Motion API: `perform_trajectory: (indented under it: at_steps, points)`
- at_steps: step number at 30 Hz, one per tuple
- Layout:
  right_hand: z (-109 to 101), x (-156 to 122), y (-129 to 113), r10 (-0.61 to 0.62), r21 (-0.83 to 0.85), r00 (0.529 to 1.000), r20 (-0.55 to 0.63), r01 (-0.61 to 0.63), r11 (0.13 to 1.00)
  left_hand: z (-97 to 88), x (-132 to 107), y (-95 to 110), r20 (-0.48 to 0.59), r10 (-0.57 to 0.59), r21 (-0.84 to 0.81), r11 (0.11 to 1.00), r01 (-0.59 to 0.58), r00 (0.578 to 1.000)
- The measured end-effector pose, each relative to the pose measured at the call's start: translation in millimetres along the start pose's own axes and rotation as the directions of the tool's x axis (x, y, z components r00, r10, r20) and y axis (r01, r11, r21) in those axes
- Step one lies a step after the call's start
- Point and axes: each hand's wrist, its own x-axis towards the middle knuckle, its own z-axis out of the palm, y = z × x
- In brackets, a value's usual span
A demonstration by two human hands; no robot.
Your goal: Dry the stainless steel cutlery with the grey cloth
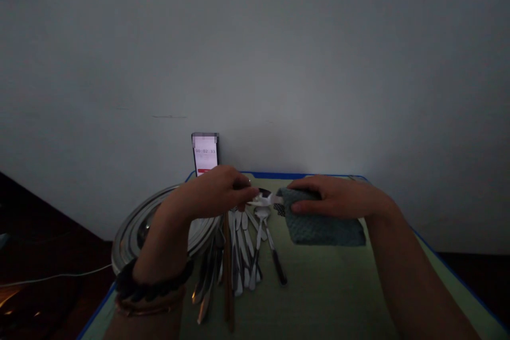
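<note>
Between my hands is a metal spoon (263,198), its bowl end toward the left. My left hand (221,188) pinches the tip of that end with thumb and fingers. My right hand (334,195) is closed on a grey-green cloth (329,231), which covers the spoon's other end. Below the hands lie more spoons (261,234), with several table knives (241,249) beside them. A pair of brown chopsticks (228,276) lies left of these, next to darker-handled cutlery (205,276).
A round metal lid (131,223) lies at the left, partly behind my left forearm. A phone (205,154) showing a timer leans on the wall (319,64) behind the table. The green tabletop (319,292) has a blue edge. A white cable (59,276) runs off left.
</note>
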Motion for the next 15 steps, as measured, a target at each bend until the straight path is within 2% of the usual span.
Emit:
perform_trajectory:
  at_steps: [2,9,15]
  points:
    - [-2.0,-1.2,0.7,0.013,-0.003,1.000,0.000,-0.013,1.000,2.4,1.4,-1.3,0.048,-0.001,0.014,1.000,0.000,0.999]
    - [-2.9,1.8,-9.4,0.054,-0.059,0.998,-0.043,-0.056,0.997,4.3,2.7,5.7,0.091,0.073,0.097,0.992,-0.081,0.993]
    - [3.2,11.0,-19.5,-0.015,-0.128,0.998,-0.063,0.007,0.992,5.3,6.0,23.2,0.161,0.123,0.053,0.990,-0.133,0.979]
